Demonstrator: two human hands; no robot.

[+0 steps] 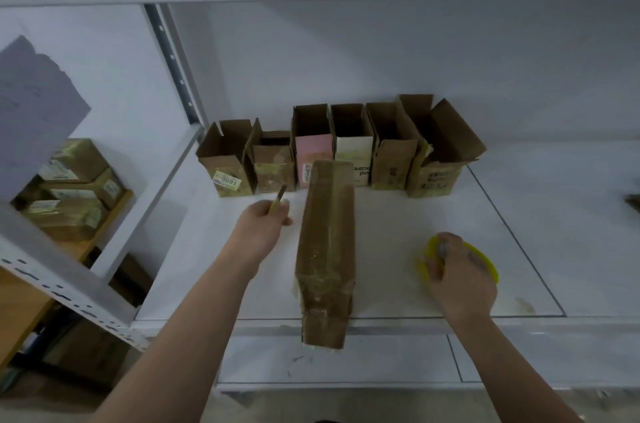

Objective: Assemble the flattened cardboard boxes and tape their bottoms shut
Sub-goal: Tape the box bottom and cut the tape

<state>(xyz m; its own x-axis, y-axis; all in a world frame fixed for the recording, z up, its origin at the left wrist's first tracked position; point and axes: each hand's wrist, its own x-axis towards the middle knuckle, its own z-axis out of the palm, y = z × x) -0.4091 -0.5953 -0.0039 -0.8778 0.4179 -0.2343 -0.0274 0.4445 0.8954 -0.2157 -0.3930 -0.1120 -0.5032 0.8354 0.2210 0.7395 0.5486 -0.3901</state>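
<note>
Lying on its side in the middle of the white surface (398,214), the brown cardboard box (325,249) shows its taped bottom toward the person, with its near end over the front edge. The left hand (263,225) is just beside the box on its left and its fingers are curled around a small cutter (278,199), whose tip points up. The right hand (460,278) is well apart from the box on the right and its fingers are closed on a yellow tape roll (485,265) that rests on the surface. Behind, a row of assembled boxes (341,152) stands open-topped against the back wall. I judge that this box is almost finished, and that the step now is to put down the tools and check the seam. To do it well, the tape ends should be pressed flat along the edges, and the cutter blade kept away from the tape and from the other hand. After this the box can be stood upright at the row.
</note>
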